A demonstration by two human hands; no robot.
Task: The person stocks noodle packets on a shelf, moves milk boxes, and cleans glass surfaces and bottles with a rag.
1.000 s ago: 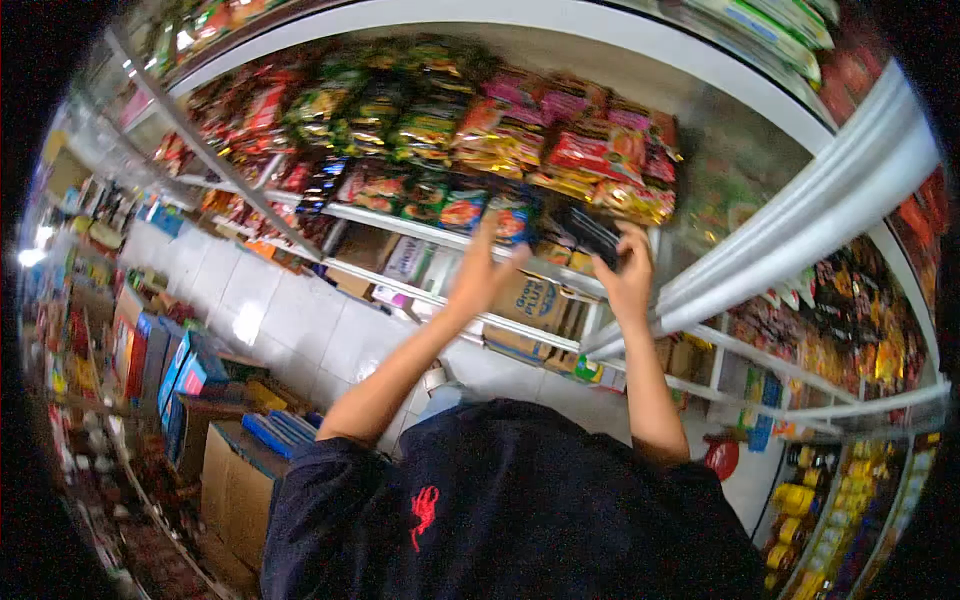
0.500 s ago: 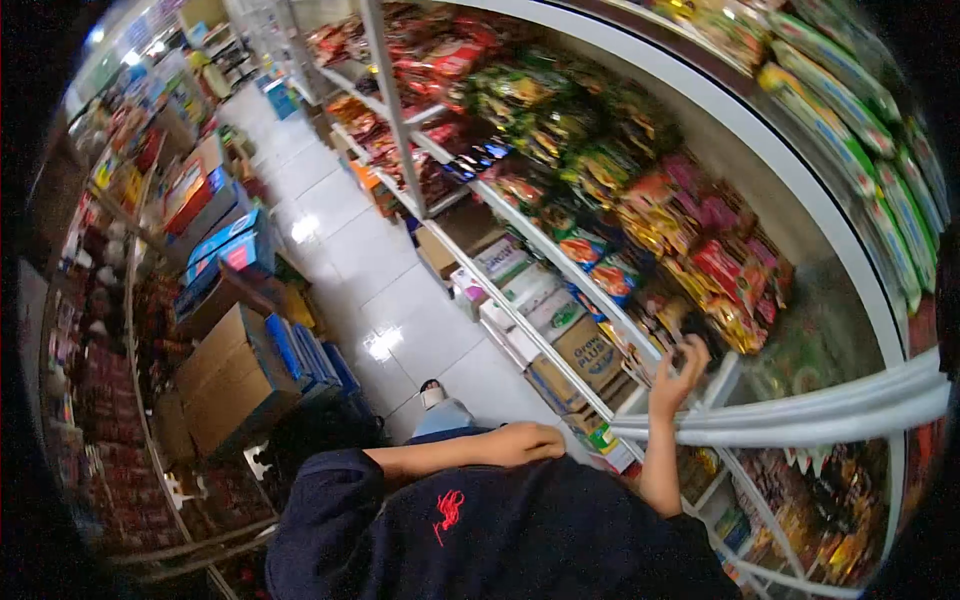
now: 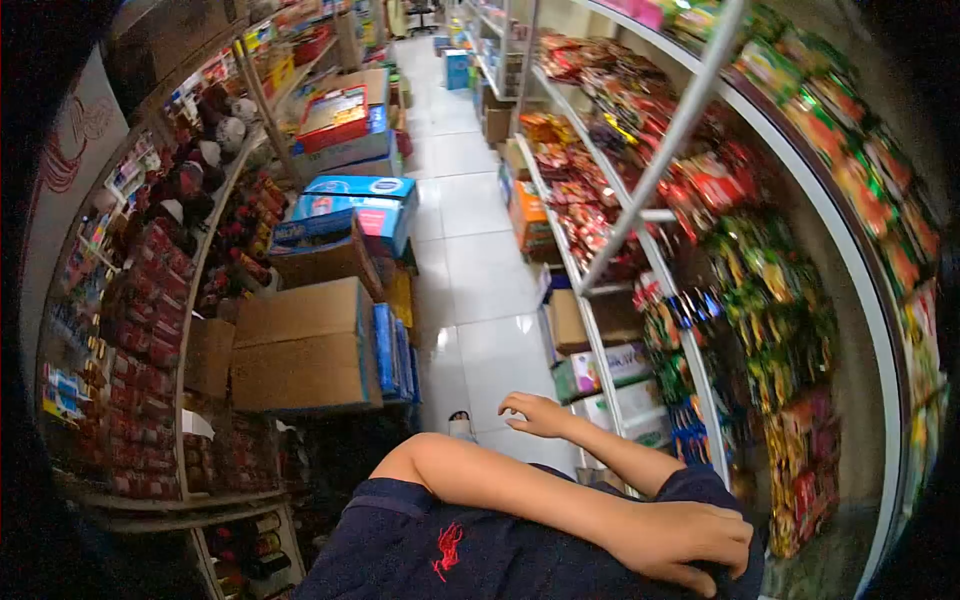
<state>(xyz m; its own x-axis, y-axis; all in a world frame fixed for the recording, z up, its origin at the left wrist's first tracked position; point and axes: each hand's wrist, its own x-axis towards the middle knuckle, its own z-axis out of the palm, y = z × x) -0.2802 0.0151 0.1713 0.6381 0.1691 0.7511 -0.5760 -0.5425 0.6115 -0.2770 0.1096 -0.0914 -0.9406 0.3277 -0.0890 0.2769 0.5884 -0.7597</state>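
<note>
My right hand [image 3: 540, 415] reaches out over the aisle floor in front of my body. Its fingers are loosely bent and spread, with nothing between them. Across my chest lies my left forearm, and my left hand [image 3: 685, 540] rests by my dark sleeve [image 3: 697, 484] at the right side. The fingers of that hand are bent and the thumb stands apart; I see no object in it. Closest to my right hand are the cartons [image 3: 600, 410] on the lower right shelf. Hanging green snack packets [image 3: 765, 310] are beyond my left hand.
White-framed shelves [image 3: 610, 230] with red packets [image 3: 590, 215] run along the right. Cardboard boxes [image 3: 295, 340] and a blue carton [image 3: 350, 205] line the left side, by shelves of jars and packets. The white tiled aisle [image 3: 465, 250] runs ahead between them.
My right hand has come away from the shelf edge and swung left over the aisle. My left hand has moved right across my body. The view has turned towards the aisle.
</note>
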